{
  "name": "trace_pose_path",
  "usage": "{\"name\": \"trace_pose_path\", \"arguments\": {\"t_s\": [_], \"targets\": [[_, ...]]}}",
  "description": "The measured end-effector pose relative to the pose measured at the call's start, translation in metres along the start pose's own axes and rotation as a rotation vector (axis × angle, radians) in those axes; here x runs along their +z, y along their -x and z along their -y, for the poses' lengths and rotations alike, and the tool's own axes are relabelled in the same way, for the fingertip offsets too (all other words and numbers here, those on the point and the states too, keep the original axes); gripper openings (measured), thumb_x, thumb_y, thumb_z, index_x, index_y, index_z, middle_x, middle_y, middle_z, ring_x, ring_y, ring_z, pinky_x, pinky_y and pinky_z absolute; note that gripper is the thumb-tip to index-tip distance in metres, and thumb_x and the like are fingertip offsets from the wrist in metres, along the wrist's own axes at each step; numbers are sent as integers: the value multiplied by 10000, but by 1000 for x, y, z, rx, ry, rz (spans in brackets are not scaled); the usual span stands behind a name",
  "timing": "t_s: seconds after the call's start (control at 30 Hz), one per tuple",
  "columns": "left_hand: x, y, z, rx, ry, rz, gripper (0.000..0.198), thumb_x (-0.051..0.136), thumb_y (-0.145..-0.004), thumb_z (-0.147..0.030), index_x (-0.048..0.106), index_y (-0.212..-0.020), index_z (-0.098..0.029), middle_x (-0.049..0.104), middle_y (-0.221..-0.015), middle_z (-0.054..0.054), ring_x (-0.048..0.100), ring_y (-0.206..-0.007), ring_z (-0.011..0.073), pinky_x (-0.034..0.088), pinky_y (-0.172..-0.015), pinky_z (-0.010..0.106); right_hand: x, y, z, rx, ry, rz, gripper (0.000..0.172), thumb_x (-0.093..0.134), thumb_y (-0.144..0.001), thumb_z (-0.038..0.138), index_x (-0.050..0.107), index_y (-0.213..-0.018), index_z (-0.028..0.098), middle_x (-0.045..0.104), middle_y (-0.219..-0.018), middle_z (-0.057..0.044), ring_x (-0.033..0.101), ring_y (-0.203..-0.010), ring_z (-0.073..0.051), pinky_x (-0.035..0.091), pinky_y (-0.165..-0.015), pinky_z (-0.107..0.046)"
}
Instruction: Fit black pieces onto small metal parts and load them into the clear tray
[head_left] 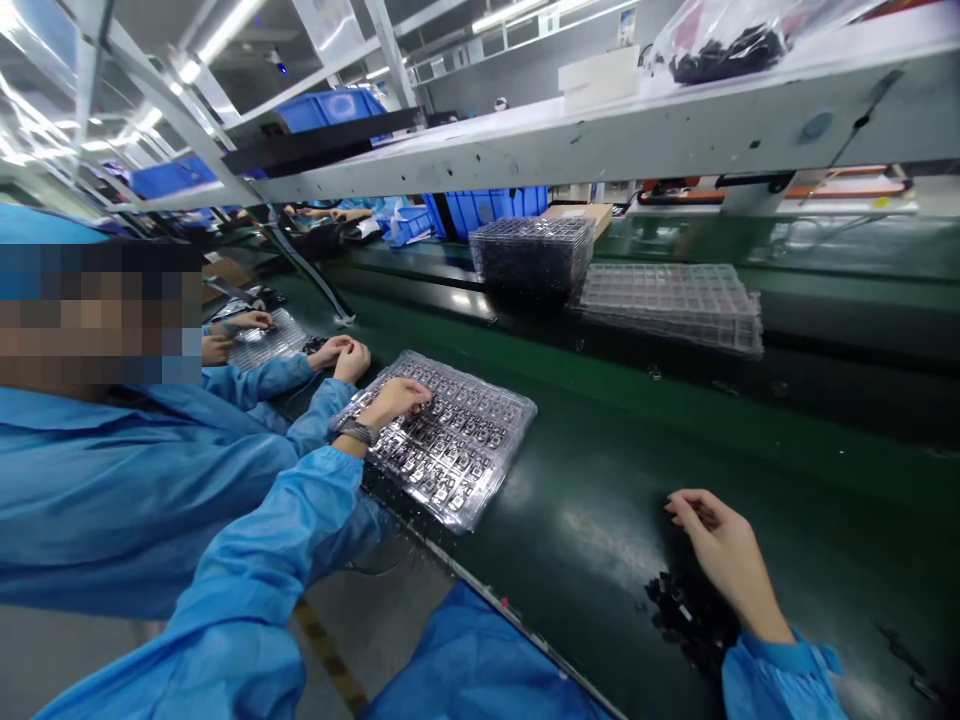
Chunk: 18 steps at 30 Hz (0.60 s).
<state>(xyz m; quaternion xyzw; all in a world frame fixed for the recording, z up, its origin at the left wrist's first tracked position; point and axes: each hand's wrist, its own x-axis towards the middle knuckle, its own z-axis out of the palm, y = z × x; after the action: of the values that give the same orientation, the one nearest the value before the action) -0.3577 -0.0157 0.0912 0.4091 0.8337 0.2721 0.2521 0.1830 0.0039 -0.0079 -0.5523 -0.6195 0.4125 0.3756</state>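
- Head view: we look forward and down along a green assembly bench (600, 560), with both of our hands in frame.
- Our left hand (394, 402) rests on a clear plastic blister tray (499, 420), its fingers curled down among the rows of small metal parts (442, 445). We cannot tell whether it has hold of a part.
- A dark band (358, 432) encircles our left wrist.
- The blister tray lies flat on the bench, at an angle, near its front edge and well apart from our right hand.
- Our right hand (720, 540) is over the bench with its fingers loosely bunched, just beside a pile of small black parts (690, 615). We cannot tell whether it holds anything.
- A co-worker in a blue gown (112, 490) sits to our left, with a pair of hands (349, 358) near the far corner of our tray.
- Farther along, hands (240, 335) touch a second clear tray (270, 340).
- Two stacks of clear trays (532, 255) (671, 305) stand on the far side of the bench.
- Overhead, a shelf (525, 150) carries a plastic bag of black parts (720, 50).
- Blue crates (487, 210) stand in the distance.
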Motion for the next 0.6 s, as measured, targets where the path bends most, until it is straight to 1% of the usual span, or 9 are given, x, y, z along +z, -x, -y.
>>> {"name": "trace_pose_path", "arguments": {"t_s": [0.13, 0.23, 0.4, 0.47, 0.6], "targets": [[-2, -3, 3, 48, -29, -26, 146, 801, -631, -273, 746, -675, -145, 652, -559, 6, 540, -564, 146, 391, -547, 239, 0, -1, -5, 14, 20, 8, 455, 634, -834, 635, 716, -868, 189, 783, -823, -133, 750, -727, -274, 603, -671, -359], [-4, -5, 4, 82, -60, -55, 129, 817, -586, -254, 746, -632, -157, 687, -592, 23, 573, -613, 168, 420, -599, 249, -1, -1, -5, 29, 28, 12, 456, 623, -841, 631, 714, -887, 186, 783, -842, -136, 747, -740, -275, 595, -683, -363], [-7, -10, 4, 117, -101, -47, 167, 838, -551, -279, 758, -647, -168, 692, -586, 29, 601, -623, 197, 437, -608, 263, -8, -1, -2, 17, 79, 24, 436, 604, -860, 609, 710, -888, 187, 771, -811, -118, 713, -682, -247, 563, -647, -341], [-6, -13, 4, 124, -115, -39, 168, 841, -537, -275, 747, -627, -170, 693, -590, 32, 607, -622, 198, 441, -610, 263, -12, 0, -2, 13, 131, 61, 412, 591, -869, 595, 702, -868, 198, 746, -755, -89, 679, -638, -228, 531, -609, -322], [-1, -15, 3, 138, -137, -28, 181, 849, -507, -285, 726, -593, -185, 682, -577, 25, 599, -600, 194, 428, -588, 259, -16, 4, -3, -18, 254, 209, 379, 558, -896, 572, 684, -815, 225, 633, -615, -18, 592, -573, -200, 446, -570, -300]]}}
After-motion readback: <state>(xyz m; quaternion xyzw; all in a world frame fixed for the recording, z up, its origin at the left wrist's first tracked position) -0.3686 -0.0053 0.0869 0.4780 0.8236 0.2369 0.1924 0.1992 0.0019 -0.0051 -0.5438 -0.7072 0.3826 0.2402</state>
